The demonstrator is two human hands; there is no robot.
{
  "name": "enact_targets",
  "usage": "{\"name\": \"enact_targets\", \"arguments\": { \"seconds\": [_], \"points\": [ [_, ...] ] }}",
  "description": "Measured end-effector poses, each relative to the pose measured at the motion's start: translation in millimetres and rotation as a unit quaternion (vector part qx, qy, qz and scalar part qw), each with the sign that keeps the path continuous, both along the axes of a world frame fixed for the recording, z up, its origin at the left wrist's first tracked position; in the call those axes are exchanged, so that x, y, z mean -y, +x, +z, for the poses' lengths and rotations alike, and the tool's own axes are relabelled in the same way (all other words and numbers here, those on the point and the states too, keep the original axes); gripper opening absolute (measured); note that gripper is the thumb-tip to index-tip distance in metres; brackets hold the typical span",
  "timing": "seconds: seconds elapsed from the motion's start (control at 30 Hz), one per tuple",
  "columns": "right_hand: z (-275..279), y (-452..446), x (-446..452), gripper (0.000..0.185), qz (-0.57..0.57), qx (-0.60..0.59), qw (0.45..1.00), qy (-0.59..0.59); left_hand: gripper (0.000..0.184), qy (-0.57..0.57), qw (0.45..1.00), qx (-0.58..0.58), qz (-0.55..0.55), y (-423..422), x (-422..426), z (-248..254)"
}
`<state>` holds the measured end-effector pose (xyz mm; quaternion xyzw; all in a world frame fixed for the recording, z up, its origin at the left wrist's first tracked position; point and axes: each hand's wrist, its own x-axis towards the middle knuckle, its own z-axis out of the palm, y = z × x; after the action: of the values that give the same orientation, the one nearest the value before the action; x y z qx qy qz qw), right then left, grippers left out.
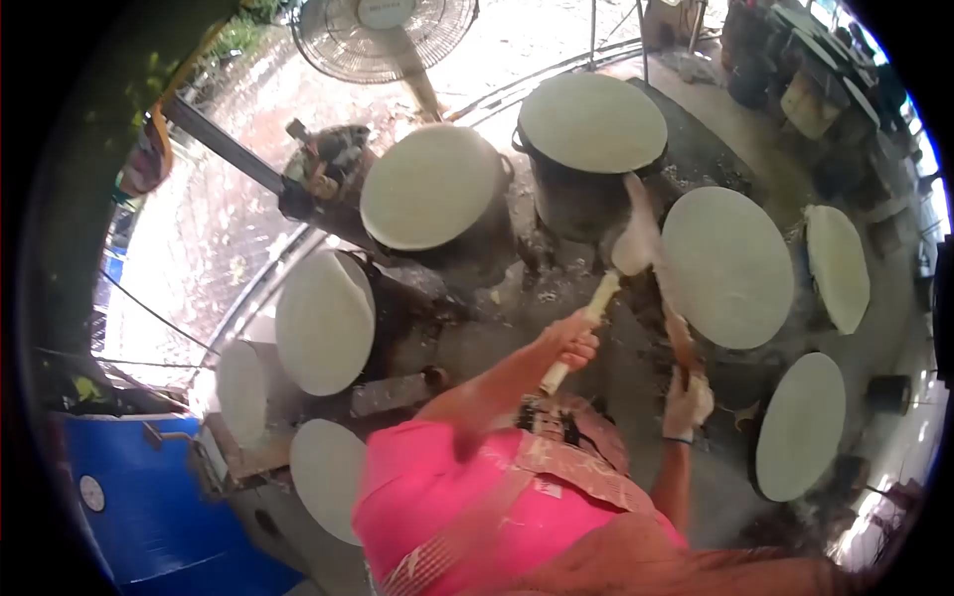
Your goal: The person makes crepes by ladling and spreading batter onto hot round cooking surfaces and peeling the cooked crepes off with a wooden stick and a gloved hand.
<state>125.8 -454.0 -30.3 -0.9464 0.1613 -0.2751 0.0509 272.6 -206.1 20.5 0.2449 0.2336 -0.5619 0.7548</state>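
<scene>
Your hands are apart. Your left hand (571, 341) is closed around a pale rod (603, 296), which slants across the middle of the frame. Your right hand (688, 405), pale-coated or gloved with a blue band at the wrist, grips a brown stick (679, 343) that runs upward; whether it is a glove you cannot tell. A blurred pale piece (634, 248) lies near the upper tips of both.

Just below your hands are your patterned apron (586, 467), spattered with pale matter, and your pink top (437, 487). A small white label on the apron is too small to read.

Round pale discs ring you. At the top centre, one disc (593, 121) covers a dark pot (576, 204); to its left another disc (432, 187) tops a second dark pot (477, 248). More stand at middle left (326, 323), far left (241, 392) and lower left (326, 482). On the right are a large disc (727, 268), a narrower-looking one (840, 268) and a third lower down (800, 427).

A fan (386, 35) stands at the upper left; its hub carries lettering you cannot make out. At the lower left, a blue surface (164, 507) bears a round white dial (92, 493), its markings unreadable.
</scene>
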Motion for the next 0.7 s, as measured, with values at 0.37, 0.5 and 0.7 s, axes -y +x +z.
{"name": "enact_targets", "arguments": {
  "seconds": [0.37, 0.5, 0.7],
  "points": [
    [-1, 143, -64, 0.030, 0.174, -0.128, 0.888, 0.406, 0.013, 0.003, 0.960, 0.090, 0.266, -43, -113, 22],
    [-1, 202, -80, 0.028, 0.369, -0.252, 0.789, 0.423, 0.017, -0.020, 0.910, 0.042, 0.412, -90, -112, 6],
    [-22, 225, -148, 0.024, 0.484, -0.293, 0.799, 0.204, 0.042, 0.077, 0.805, 0.074, 0.583, -191, -115, 31]
  ]
}}
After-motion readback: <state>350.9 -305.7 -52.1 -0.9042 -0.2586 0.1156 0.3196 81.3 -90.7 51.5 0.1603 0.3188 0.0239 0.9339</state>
